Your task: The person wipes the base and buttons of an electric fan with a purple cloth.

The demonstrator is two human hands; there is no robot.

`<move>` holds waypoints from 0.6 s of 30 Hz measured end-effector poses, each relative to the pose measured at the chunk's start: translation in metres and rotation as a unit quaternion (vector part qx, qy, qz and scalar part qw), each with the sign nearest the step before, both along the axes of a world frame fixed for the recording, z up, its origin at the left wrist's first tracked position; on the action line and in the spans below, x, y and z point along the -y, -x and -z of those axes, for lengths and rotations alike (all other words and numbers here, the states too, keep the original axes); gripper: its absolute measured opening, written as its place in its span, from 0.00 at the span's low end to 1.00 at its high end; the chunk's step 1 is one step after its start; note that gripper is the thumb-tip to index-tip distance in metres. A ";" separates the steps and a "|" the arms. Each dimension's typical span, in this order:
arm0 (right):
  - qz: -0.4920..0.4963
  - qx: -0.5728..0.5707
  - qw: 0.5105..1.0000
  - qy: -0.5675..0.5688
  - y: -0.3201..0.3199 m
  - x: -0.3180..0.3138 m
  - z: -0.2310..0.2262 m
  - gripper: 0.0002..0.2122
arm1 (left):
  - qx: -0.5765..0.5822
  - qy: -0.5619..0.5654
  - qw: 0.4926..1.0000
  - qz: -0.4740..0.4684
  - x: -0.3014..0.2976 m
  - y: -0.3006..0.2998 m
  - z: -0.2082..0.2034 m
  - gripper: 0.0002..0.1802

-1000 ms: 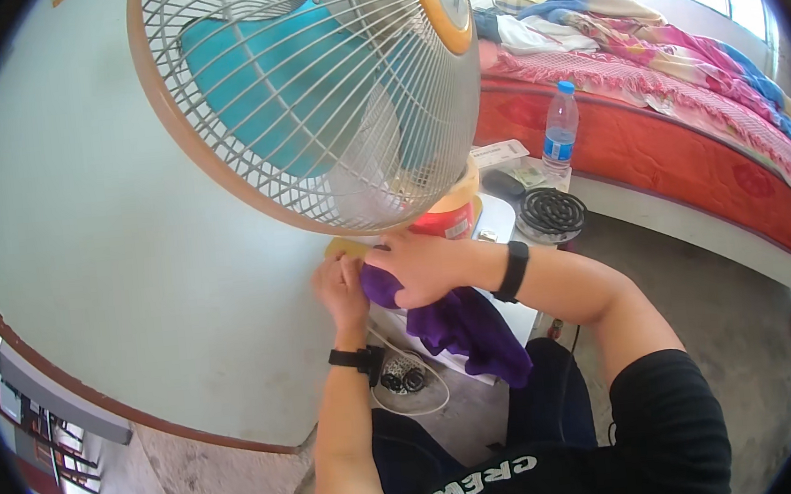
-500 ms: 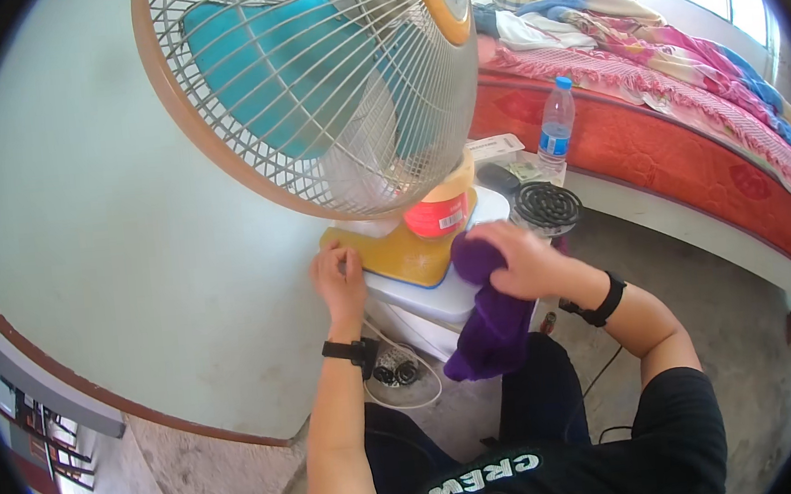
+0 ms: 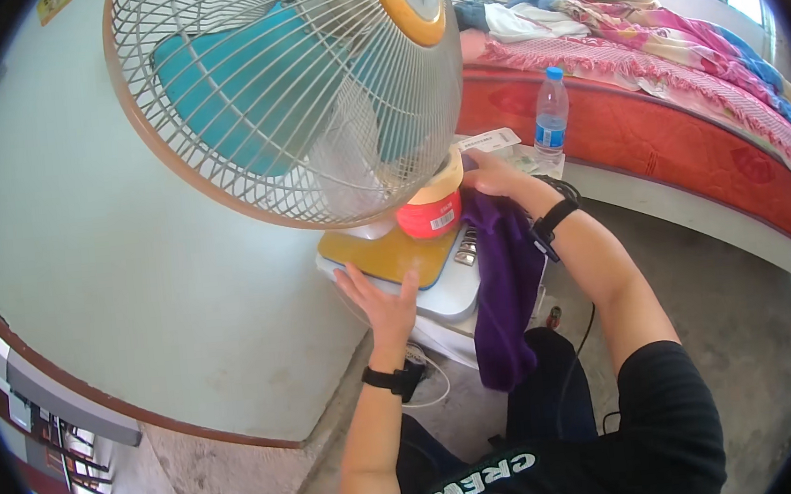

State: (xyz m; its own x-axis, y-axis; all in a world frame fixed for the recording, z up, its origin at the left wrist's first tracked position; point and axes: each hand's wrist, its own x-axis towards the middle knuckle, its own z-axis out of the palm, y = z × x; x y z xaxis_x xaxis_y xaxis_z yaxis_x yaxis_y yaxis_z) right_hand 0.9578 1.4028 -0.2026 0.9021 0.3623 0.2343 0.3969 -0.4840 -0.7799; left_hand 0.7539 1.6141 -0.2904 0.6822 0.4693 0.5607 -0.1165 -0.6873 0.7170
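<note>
The purple cloth (image 3: 502, 285) now hangs long down the right side of the fan's white base (image 3: 454, 300); its upper end has gone farther back, beside the red tub (image 3: 430, 214). The right hand (image 3: 493, 174) has moved there with it, fingers closed around the bunched end, so the cloth work seems shifted to the far right. The left hand (image 3: 384, 306), fingers spread and apart, has slid to the near edge by the yellow panel (image 3: 387, 254), holding nothing. The fan cage (image 3: 298, 105) looms beyond.
</note>
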 end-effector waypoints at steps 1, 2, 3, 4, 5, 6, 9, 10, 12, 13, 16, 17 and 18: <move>-0.011 0.011 1.000 0.016 -0.006 0.005 0.004 0.34 | 0.001 -0.004 1.000 0.008 -0.004 -0.002 -0.001 0.60; -0.013 0.011 1.000 0.017 -0.002 0.005 -0.001 0.34 | 0.002 -0.008 1.000 0.011 -0.010 -0.003 -0.002 0.60; -0.024 -0.014 0.999 0.044 0.002 0.005 -0.006 0.32 | 0.002 -0.007 1.000 0.010 -0.015 -0.003 0.000 0.60; -0.034 -0.038 0.996 0.071 0.005 0.006 -0.011 0.31 | 0.002 -0.012 1.000 0.014 -0.021 -0.005 0.002 0.59; -0.032 -0.036 0.996 0.071 0.010 0.006 -0.016 0.31 | 0.005 -0.018 1.000 0.019 -0.027 -0.007 0.002 0.58; -0.022 -0.039 0.995 0.088 0.014 0.007 -0.018 0.31 | 0.007 -0.018 1.000 0.021 -0.034 -0.010 0.001 0.58; -0.013 -0.028 0.995 0.094 0.015 0.011 -0.007 0.34 | -0.016 -0.032 0.997 0.065 -0.066 -0.023 0.003 0.57; -0.023 -0.017 0.996 0.085 0.016 0.009 -0.002 0.36 | -0.018 -0.072 0.994 0.085 -0.087 -0.030 0.010 0.56; -0.016 -0.010 0.996 0.086 0.030 0.005 0.000 0.36 | -0.022 -0.111 0.988 0.103 -0.115 -0.038 0.017 0.55; -0.008 -0.003 0.996 0.088 0.038 0.003 0.000 0.36 | -0.005 -0.124 0.986 0.115 -0.126 -0.041 0.018 0.53; -0.004 -0.013 0.996 0.083 0.056 0.012 0.000 0.35 | -0.008 -0.101 0.984 0.144 -0.130 -0.048 0.007 0.49; -0.003 -0.014 0.997 0.073 0.060 0.017 0.001 0.35 | -0.024 -0.069 0.985 0.156 -0.126 -0.053 0.000 0.47; 0.010 -0.008 0.998 0.068 0.063 0.020 0.006 0.33 | -0.025 -0.069 0.984 0.161 -0.122 -0.055 -0.008 0.47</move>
State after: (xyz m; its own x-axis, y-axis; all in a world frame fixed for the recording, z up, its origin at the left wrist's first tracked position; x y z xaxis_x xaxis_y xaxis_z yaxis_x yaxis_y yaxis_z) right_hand 0.8946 1.3827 -0.2084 0.9123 0.3727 0.1697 0.3749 -0.5934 -0.7123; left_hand 0.8089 1.7362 -0.2826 0.8111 0.1461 0.5664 -0.3120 -0.7111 0.6301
